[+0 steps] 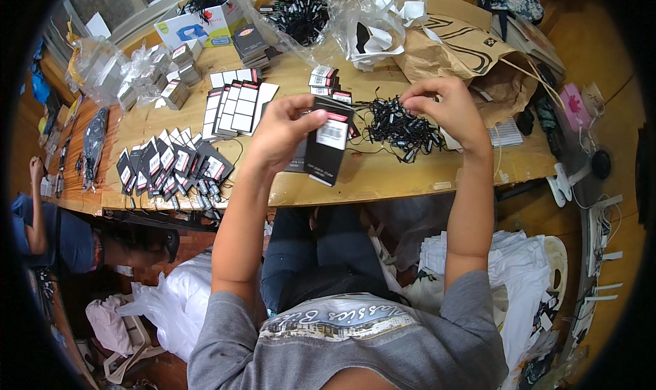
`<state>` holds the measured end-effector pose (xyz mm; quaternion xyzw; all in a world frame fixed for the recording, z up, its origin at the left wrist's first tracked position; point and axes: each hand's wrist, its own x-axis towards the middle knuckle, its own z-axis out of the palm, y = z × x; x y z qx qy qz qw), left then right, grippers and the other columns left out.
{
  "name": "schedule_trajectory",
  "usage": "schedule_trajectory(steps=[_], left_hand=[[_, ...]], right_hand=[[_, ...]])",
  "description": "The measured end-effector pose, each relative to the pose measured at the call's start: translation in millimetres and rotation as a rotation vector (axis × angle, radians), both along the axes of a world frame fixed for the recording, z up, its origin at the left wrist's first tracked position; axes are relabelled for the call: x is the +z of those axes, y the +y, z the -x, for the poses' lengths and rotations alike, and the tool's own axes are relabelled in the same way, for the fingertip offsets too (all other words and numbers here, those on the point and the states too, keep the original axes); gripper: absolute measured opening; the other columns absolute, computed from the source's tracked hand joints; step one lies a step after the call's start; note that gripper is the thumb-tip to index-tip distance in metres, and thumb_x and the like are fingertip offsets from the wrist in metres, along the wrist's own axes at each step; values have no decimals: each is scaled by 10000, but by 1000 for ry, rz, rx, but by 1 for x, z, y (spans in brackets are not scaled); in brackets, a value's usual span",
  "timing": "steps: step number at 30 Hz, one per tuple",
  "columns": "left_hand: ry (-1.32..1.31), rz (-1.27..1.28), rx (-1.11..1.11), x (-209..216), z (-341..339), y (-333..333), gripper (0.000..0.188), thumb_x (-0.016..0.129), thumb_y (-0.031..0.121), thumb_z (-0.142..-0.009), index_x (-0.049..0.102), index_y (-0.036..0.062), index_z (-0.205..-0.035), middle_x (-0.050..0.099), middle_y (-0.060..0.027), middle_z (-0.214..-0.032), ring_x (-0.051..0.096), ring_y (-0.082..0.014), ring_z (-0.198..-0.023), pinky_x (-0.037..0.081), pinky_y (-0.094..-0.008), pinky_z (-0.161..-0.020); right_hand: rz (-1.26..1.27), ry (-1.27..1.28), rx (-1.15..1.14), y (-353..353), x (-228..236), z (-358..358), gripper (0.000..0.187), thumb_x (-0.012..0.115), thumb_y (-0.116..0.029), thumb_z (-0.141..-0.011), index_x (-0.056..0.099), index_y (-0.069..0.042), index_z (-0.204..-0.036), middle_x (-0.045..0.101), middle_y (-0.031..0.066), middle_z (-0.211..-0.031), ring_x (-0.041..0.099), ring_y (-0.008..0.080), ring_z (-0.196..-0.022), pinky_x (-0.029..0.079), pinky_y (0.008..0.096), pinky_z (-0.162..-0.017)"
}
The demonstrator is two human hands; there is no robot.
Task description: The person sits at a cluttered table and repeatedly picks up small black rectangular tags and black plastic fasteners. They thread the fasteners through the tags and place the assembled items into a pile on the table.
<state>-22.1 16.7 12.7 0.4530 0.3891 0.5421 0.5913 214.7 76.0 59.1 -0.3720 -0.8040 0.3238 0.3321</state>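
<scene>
My left hand (281, 131) grips a black hang tag (324, 159) with a white and red sticker, held tilted above the table's front edge. Another dark tag (296, 159) shows partly behind it. Thumb and fingers of my right hand (437, 106) are pinched together at the upper edge of a tangled pile of black tag strings (403, 131); what lies between the fingertips is too small to make out. Left of my left hand, a spread of black stickered tags (171, 161) has strings hanging toward the edge. Small stickered tags (324, 79) lie beyond the held tag.
White-panelled cards (236, 106) and a stack of dark tags (250, 45) lie left of centre. A clear bag of black strings (297, 17) and a brown paper bag (465, 55) stand at the back. Wrapped bundles (147, 75) sit far left. Another person's arm (35, 205) shows at left.
</scene>
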Motion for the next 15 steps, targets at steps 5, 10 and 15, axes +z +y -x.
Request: schedule_trajectory(steps=[5,10,15], left_hand=[[-77,-14,-15,-9,17,-22,176,574,22,-726,541,-46,-884,587,-62,-781,544,-97,-674,437,-211,-629],[-120,21,-93,-17,5,-40,142,576,31,-729,552,-41,-849,588,-57,-772,542,-91,-672,434,-209,-637],[-150,138,-167,-29,-14,-52,132,563,11,-739,547,-51,-854,591,-66,-774,555,-93,-667,451,-214,-639]], right_hand=[[48,49,-121,-6,-13,-24,106,567,-14,-650,611,37,-732,601,68,-641,553,101,-594,431,221,-564],[211,605,-12,-6,-33,-27,75,586,-71,-724,583,-28,-786,577,39,-689,544,119,-630,448,246,-618],[561,1353,418,-16,-34,3,120,604,-138,-733,535,-44,-761,538,31,-754,528,139,-764,428,277,-731]])
